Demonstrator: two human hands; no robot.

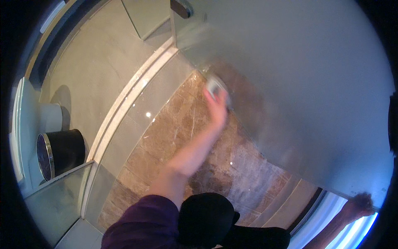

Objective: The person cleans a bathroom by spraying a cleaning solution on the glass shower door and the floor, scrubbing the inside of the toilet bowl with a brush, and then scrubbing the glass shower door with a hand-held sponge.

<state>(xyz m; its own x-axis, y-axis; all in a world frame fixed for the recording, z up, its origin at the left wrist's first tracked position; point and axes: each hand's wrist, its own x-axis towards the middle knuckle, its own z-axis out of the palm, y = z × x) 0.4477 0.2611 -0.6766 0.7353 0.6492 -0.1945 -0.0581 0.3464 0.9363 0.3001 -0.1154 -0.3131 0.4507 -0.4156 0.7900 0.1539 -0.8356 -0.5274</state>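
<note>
My left hand [217,101], blurred, is closed on a pale oval pad [216,84], perhaps a scrubber or sponge, and presses it to the lower part of a frosted glass shower panel [289,87]. The purple-sleeved arm reaches up from the lower left over brown marble-look floor tiles [174,124]. At the far lower right, my right hand [360,204] is at the panel's edge in dim light; its fingers are unclear, and whether it grips the edge cannot be told.
A curved, pale shower sill [116,107] crosses the left side, with wet, shiny spots beside it. Beyond it stand a black cylindrical bin [67,152] and a white toilet [28,124]. A glass panel [62,186] is at lower left; a dark fitting [182,8] is at the top.
</note>
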